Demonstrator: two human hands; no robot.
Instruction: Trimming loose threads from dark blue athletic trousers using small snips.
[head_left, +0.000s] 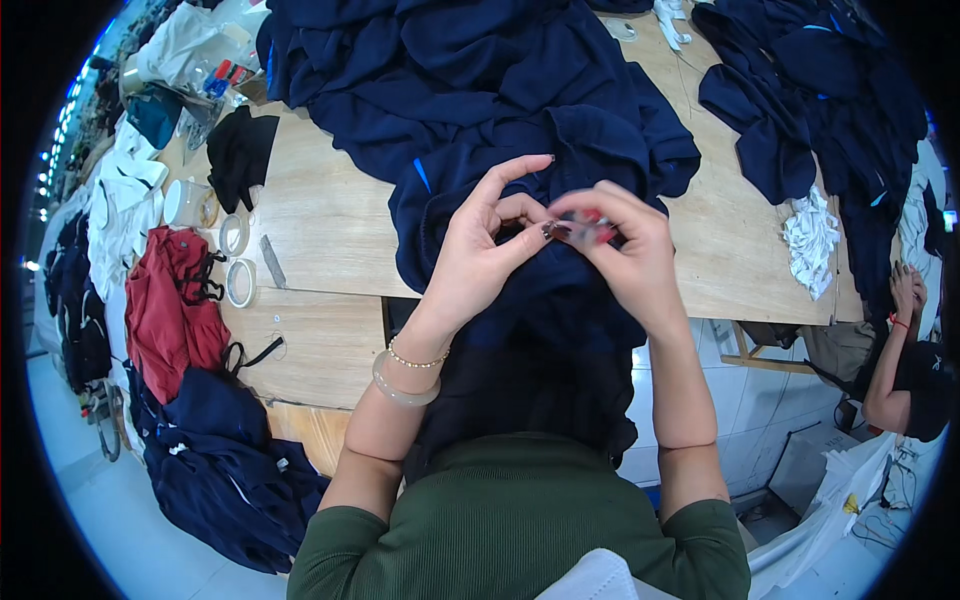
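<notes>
My left hand (478, 245) is raised over the dark navy cloth (450, 80), its index finger stretched out and its thumb and other fingers pinched together. What sits in that pinch, if anything, is too small to make out. Close against it, my right hand (632, 245) is closed around a small red-and-dark thing (603, 232), smeared by motion, so its kind is unclear. The fingertips of both hands meet, or nearly meet. Below them, the navy cloth hangs over the table's near edge towards my lap. A bright blue tag (422, 176) shows on it.
On the wooden table (330, 240) at left are tape rolls (241, 282), a metal strip (273, 262), black cloth (240, 155) and a red garment (175, 310). More navy garments (760, 120) and crumpled white cloth (811, 240) lie at right. Another person's hands (907, 290) are at the far right.
</notes>
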